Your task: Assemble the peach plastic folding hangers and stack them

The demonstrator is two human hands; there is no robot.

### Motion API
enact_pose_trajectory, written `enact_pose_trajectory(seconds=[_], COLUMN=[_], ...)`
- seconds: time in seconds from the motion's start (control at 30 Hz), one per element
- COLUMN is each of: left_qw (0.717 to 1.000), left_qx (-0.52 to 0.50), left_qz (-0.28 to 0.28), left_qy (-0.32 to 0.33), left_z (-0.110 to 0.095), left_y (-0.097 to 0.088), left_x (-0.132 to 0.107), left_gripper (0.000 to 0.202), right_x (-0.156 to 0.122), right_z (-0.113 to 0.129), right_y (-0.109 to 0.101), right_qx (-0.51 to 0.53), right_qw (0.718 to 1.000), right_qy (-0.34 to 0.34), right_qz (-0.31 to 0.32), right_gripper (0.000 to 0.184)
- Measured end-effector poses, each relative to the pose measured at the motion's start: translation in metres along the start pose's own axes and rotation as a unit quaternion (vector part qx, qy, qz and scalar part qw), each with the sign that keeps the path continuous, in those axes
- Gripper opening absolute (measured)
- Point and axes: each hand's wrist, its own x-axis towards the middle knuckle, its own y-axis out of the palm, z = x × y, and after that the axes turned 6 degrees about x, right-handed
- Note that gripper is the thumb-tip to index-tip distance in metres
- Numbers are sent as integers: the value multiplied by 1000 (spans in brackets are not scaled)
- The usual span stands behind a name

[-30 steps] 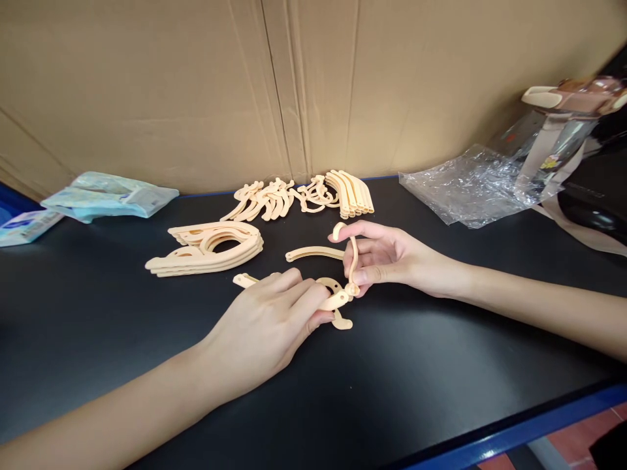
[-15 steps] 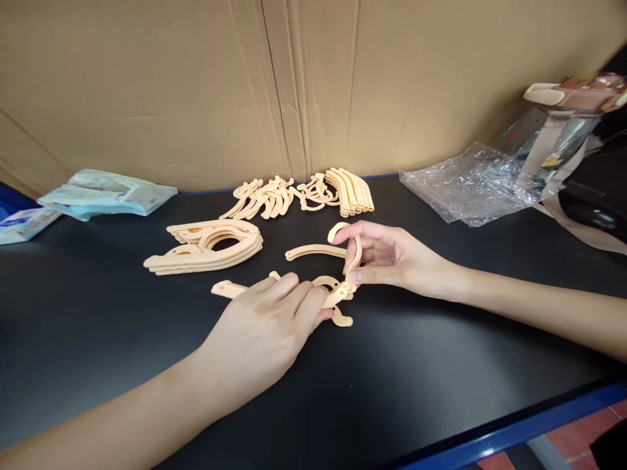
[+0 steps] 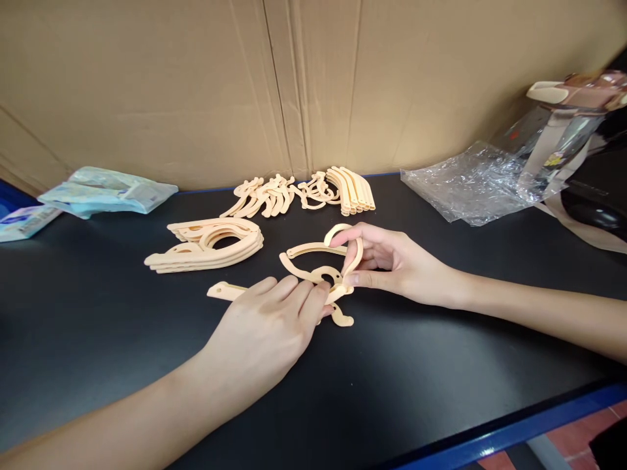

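Observation:
My left hand (image 3: pixel 267 326) lies over a peach plastic hanger arm (image 3: pixel 223 290) on the black table (image 3: pixel 441 365), its fingertips pinching the arm near the joint. My right hand (image 3: pixel 392 264) pinches a curved peach hook piece (image 3: pixel 353 251) upright at that same joint. A second curved arm (image 3: pixel 298 267) swings out from the joint, lying just behind my left fingertips. Another thin curved strip (image 3: pixel 311 248) lies behind it. A small tab (image 3: pixel 341 320) pokes out below the joint.
A stack of folded peach hangers (image 3: pixel 206 245) sits to the left. Loose peach parts (image 3: pixel 304 192) lie at the back by the cardboard wall (image 3: pixel 294 85). Blue packets (image 3: pixel 102 192) are far left, crumpled clear plastic (image 3: pixel 475 186) far right. The table's blue front edge (image 3: pixel 514 434) is near.
The long arm under my left hand slid left. A second curved arm has swung out from the joint, now showing behind my left fingers. My right hand kept hold of the hook.

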Motion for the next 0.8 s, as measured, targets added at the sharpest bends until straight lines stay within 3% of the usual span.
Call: enact_pose_trajectory(seconds=[0.17,0.3,0.4,0.5,0.57,0.73,0.8], left_qw=[1000,998,990,967,929,761,716], left_qx=[2,-28,-75,-172,-287,-551,-601], left_qz=[-3,-5,-14,6,41,82,85], left_qy=[-9,-61,-122,-187,-229,-331,-344], left_z=[0,-2,-2,1,6,14,16], left_y=[0,-1,-2,-4,-4,-1,-1], left_x=[0,-2,-4,-6,-6,0,3], left_gripper=[25,25,26,31,33,41,37], right_x=[0,-5,-9,-7,-4,2,3], right_z=[1,3,2,-2,-5,-10,-11], right_y=[3,5,2,-6,-12,-17,-17], right_qx=[-47,-107,-163,-257,-341,-489,-508], right_qw=[998,992,978,943,913,858,849], right_qy=[-31,-66,-116,-163,-167,-131,-126], right_qz=[6,9,-53,-136,-153,-91,-68], right_gripper=[32,31,28,18,12,29,30])
